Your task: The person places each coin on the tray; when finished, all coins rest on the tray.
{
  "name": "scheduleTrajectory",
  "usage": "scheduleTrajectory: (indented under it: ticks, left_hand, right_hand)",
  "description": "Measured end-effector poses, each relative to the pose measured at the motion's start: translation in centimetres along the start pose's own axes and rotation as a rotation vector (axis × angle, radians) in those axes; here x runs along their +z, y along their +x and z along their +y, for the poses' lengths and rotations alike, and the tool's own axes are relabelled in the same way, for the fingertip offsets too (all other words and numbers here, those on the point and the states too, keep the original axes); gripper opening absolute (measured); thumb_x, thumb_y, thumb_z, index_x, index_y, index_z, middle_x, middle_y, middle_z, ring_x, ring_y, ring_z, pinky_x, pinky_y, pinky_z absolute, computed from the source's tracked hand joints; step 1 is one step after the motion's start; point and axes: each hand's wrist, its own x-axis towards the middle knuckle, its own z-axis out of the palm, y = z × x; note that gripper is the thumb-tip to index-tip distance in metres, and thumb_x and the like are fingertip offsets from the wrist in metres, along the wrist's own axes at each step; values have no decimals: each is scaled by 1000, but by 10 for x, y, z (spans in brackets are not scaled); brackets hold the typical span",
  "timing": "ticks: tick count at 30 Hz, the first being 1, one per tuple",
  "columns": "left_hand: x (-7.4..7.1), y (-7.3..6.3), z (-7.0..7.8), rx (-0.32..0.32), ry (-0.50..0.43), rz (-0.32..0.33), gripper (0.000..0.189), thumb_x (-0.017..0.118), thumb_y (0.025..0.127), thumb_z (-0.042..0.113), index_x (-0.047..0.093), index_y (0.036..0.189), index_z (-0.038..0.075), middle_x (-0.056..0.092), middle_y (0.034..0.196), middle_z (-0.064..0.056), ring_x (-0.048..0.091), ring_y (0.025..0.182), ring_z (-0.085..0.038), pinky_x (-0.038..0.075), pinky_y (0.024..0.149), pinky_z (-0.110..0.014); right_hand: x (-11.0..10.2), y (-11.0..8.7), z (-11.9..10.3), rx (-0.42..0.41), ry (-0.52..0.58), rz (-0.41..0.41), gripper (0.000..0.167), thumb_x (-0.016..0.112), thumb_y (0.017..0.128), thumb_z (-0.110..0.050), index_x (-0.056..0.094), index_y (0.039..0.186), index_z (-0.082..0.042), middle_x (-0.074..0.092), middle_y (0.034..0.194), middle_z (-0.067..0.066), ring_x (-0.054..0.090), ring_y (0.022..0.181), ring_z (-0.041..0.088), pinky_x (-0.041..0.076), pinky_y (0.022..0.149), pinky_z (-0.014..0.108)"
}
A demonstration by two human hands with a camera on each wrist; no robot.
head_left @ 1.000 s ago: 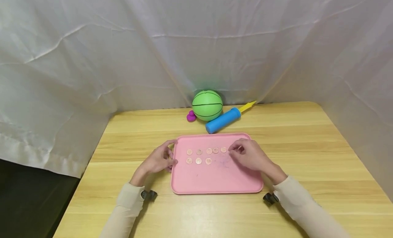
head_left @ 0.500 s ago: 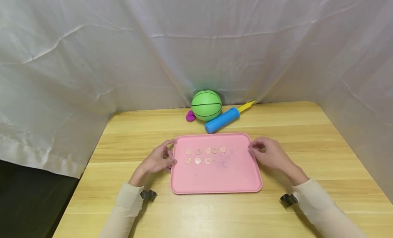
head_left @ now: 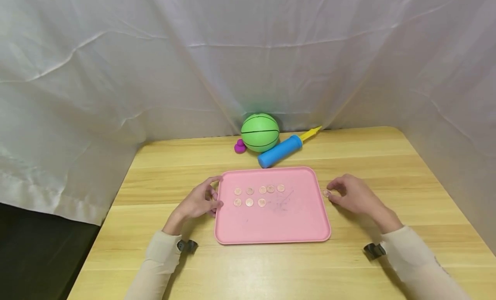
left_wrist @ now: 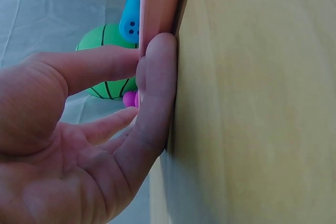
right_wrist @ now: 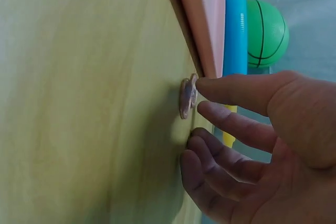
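Note:
The left hand (head_left: 197, 200) holds the left rim of a pink tray (head_left: 271, 231), with its thumb over the rim. In the left wrist view, one finger of that hand lies under the tray's edge. Two rows of copper-coloured coins (head_left: 249, 191) lie flat on the tray. Just right of the tray, the right hand (head_left: 356, 194) pinches a coin (right_wrist: 194, 88) between thumb and index finger. Against that coin, a second coin (right_wrist: 185, 99) lies on the table beneath it. The other right fingers are bent near the tabletop.
Behind the tray, a green ball (head_left: 260, 132) sits beside a small purple object (head_left: 240, 146). A blue hand pump (head_left: 280, 151) with a yellow nozzle (head_left: 311, 133) lies close to the tray's back rim. Grey cloth (head_left: 290, 67) hangs around the wooden table (head_left: 387, 171).
The right hand has moved right, from above the tray to the table beyond its right rim, where a coin now shows at its fingertips. The left hand stays at the tray's rim.

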Motion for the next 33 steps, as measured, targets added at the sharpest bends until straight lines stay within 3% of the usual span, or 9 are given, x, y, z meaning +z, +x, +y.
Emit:
scheduleTrajectory:
  ticks: [5, 9, 16, 23, 33]
  left_hand:
    - [0, -1, 1, 0, -4, -1, 83, 71, 96, -12, 32, 169, 2, 56, 104, -17, 68, 75, -20, 75, 66, -38]
    - [-1, -2, 1, -12, 2, 5, 83, 71, 96, -12, 33, 169, 3, 56, 104, -16, 67, 75, -20, 75, 67, -38]
    - [0, -1, 0, -4, 5, -1, 83, 71, 96, -11, 33, 169, 3, 57, 105, -17, 68, 75, -21, 75, 66, -38]
    - [1, 0, -1, -6, 10, 0, 83, 71, 96, -11, 33, 169, 4, 58, 105, -17, 67, 74, -21, 74, 66, -38]
    - [-1, 0, 1, 0, 7, 3, 84, 71, 96, -11, 33, 169, 3, 58, 104, -17, 67, 75, -21, 75, 65, -39]
  right_hand:
    - [6, 1, -2, -27, -30, 33, 17, 82, 96, -16, 79, 105, -2, 72, 98, 12, 61, 91, 24, 57, 80, 42]
    - [9, 4, 1, -25, -33, 40, 17, 82, 95, -16, 77, 102, -2, 67, 97, 13, 57, 89, 24, 52, 77, 37]
    - [7, 9, 8, -5, 7, -30, 20, 83, 92, -16, 69, 98, -3, 59, 97, 12, 53, 89, 22, 47, 74, 29]
    - [-2, 8, 12, 31, 165, -104, 9, 77, 98, -8, 69, 97, -6, 70, 89, 2, 61, 83, 14, 55, 70, 19]
    - [-6, 11, -15, 6, 226, -39, 8, 75, 102, -11, 70, 107, -8, 72, 96, 6, 66, 85, 17, 62, 70, 20]
